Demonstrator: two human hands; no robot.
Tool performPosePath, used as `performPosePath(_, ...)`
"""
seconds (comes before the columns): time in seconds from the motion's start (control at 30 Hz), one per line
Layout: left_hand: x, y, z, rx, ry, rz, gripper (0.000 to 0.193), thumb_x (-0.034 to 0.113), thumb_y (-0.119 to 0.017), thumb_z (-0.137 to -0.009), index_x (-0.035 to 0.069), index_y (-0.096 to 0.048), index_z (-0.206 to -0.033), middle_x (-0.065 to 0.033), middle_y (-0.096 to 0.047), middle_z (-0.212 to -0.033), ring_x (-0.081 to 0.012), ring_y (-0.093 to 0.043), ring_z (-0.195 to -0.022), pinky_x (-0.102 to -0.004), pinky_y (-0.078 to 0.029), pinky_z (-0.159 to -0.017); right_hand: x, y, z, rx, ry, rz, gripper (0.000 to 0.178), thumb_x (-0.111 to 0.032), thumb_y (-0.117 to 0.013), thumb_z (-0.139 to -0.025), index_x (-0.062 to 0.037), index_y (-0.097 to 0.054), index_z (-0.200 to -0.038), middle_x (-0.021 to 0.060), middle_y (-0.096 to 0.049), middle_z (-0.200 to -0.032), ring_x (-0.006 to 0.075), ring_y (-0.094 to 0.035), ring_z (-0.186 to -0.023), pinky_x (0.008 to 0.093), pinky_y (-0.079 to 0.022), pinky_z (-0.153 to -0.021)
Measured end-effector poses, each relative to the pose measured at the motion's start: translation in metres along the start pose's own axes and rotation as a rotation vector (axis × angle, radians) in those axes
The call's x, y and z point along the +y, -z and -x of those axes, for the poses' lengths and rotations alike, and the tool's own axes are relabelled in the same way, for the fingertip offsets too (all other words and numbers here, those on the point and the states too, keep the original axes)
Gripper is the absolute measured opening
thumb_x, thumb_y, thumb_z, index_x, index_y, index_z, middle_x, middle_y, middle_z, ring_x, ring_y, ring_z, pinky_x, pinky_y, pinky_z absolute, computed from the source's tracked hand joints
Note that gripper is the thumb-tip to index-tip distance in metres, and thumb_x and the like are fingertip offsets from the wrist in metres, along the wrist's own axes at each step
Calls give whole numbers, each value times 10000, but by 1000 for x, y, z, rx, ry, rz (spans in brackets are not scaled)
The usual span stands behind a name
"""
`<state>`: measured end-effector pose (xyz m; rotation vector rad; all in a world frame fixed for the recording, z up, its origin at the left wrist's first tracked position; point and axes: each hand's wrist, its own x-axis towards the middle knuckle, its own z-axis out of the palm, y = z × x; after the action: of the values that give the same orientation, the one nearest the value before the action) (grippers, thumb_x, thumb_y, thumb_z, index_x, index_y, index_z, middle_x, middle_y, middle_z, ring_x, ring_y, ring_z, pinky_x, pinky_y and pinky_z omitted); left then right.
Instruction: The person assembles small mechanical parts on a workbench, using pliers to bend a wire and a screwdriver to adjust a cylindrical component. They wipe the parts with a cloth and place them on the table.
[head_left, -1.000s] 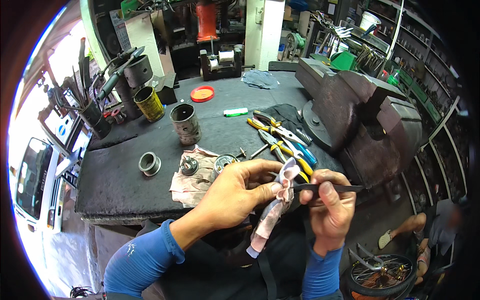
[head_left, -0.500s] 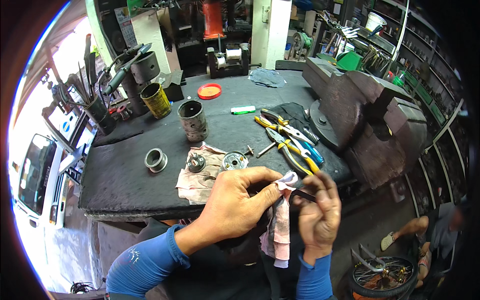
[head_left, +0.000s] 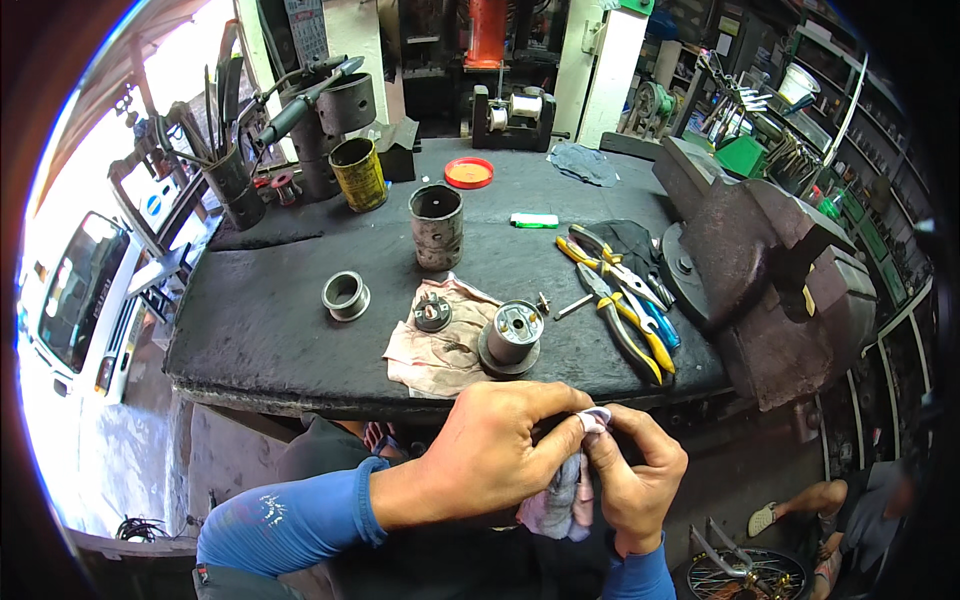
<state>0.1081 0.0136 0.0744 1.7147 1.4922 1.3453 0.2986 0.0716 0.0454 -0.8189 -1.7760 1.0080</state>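
Note:
My left hand [head_left: 500, 435] pinches a pinkish-grey rag [head_left: 556, 500] between thumb and fingers, just off the bench's front edge. On the same bunched rag, the fingers of my right hand [head_left: 635, 465] close from the other side. Anything wrapped inside the cloth is hidden. Beyond my hands, a metal cylinder with a wide base flange [head_left: 513, 340] stands on the bench. Beside it a dark round part with terminals [head_left: 433, 312] rests on a spread pink cloth [head_left: 435, 355]. A small metal flanged ring [head_left: 346, 297] lies farther left.
Yellow-handled pliers [head_left: 625, 325] lie right of the cylinder, near a large vise [head_left: 770, 280]. Behind stand a grimy metal tube [head_left: 437, 230], a yellow can [head_left: 358, 175] and a red lid [head_left: 469, 173]. A person sits at lower right by a bicycle wheel [head_left: 750, 575].
My right hand has come in against the rag, and the dark thin strip by its fingers no longer shows. Both hands are lower in view, uncovering the cylinder. The view has shifted left.

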Motion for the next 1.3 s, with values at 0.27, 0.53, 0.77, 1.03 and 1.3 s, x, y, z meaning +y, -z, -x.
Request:
performPosePath(0.27, -24, 76, -16, -54, 279, -129, 647, 140, -872, -885, 14, -642, -1476, -184, -765, -1236, -238, -754, -1085, -348, -596, -979, -19, 25, -70, -187, 493, 548, 136, -7, -785, -915, -18, -796, -1049, 137, -758, -911, 323, -716, -775, 403, -538, -710)
performPosePath(0.53, -76, 61, -61, -247, 137, -253, 859, 232, -949, -767, 5, -599, -1518, -260, -685, -1438, -415, -629, -1367, -474, -494, -1152, -29, 5, -113, -386, 671, 733, 175, -10, -752, -881, -20, -766, -1055, 110, -739, -969, 335, -697, -864, 428, -538, -772)
performPosePath(0.77, -81, 32, -53, -89, -317, -337, 614, 173, -907, -717, 32, -669, -1266, -191, -678, -1196, -418, -648, -1159, -487, -513, -1030, -7, 8, -87, -311, 660, 804, 221, 0, -770, -831, -44, -753, -1048, 72, -657, -933, 298, -645, -808, 421, -503, -708)
performPosePath(1.03, -72, 19, -55, -145, -294, -314, 636, 145, -916, -725, 29, -631, -1281, -191, -635, -1165, -432, -668, -1082, -486, -566, -902, 9, 12, -65, -223, 691, 811, 331, -27, -785, -799, -3, -760, -1128, 68, -628, -904, 248, -617, -763, 381, -482, -691)
performPosePath(1.3, -75, 15, -58, -159, -311, -280, 637, 152, -934, -709, 22, -619, -1248, -193, -612, -1147, -431, -649, -1074, -493, -549, -908, 18, 11, -62, -257, 625, 763, 277, -29, -782, -844, 2, -763, -1119, 91, -635, -874, 276, -642, -711, 392, -504, -662)
